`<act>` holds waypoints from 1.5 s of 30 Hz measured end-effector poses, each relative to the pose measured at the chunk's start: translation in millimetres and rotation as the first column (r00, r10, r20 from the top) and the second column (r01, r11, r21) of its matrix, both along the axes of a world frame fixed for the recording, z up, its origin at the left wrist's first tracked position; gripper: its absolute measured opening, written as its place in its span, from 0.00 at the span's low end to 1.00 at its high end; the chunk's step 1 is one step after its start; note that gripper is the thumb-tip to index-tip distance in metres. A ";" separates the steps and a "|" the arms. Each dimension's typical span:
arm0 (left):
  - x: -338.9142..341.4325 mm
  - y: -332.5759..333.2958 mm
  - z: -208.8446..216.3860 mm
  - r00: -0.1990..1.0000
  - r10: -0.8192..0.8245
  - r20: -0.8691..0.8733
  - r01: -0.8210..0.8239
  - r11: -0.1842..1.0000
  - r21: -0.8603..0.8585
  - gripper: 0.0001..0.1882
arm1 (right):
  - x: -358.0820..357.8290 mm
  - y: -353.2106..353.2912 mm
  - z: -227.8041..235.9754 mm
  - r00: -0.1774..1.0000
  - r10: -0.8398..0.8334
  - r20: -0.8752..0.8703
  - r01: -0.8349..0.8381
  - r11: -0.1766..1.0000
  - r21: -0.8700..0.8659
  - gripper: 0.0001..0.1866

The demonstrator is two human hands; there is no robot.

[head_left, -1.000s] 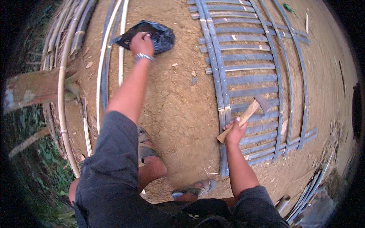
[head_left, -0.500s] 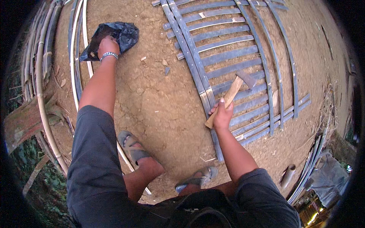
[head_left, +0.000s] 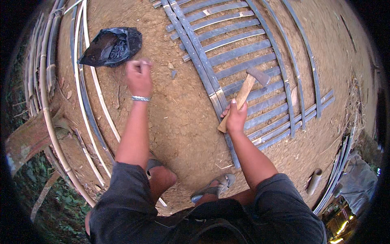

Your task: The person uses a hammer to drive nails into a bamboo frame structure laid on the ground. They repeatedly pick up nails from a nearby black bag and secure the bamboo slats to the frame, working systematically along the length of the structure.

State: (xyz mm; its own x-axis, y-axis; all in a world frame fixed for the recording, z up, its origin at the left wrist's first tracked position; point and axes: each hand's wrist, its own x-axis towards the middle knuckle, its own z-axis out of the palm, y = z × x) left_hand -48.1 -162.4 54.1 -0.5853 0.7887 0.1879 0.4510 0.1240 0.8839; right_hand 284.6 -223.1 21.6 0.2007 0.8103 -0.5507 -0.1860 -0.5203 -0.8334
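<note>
My right hand (head_left: pixel 236 118) is wrapped round the wooden handle of a hatchet (head_left: pixel 245 90), whose grey head points up and to the right above a slatted panel (head_left: pixel 242 48) of dark split strips. Just below an open black plastic bag (head_left: pixel 132 40) is my left hand (head_left: pixel 139 79), its fingers pinched together. Whatever the pinch holds is too small and blurred to make out. Thin grey pieces that look like nails (head_left: pixel 119 49) lie inside the bag, which rests on the dirt floor.
Long pale strips (head_left: pixel 101 94) and bamboo poles (head_left: pixel 44 89) run along the left. A short bamboo tube (head_left: pixel 314 181) lies at the lower right, near a bundle of long strips (head_left: pixel 335 175) and a grey plastic sheet (head_left: pixel 356 183). My sandalled foot (head_left: pixel 217 187) stands below the panel.
My left hand has come out of the black bag and moved right and nearer to me, fingers pinched. My right hand still grips the hatchet, barely moved.
</note>
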 end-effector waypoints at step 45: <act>197.0 -31.7 -69.9 0.986 0.031 -0.162 -0.050 0.992 -0.117 0.07 | -0.8 -1.3 0.9 0.999 0.016 0.051 -0.017 1.000 0.007 0.13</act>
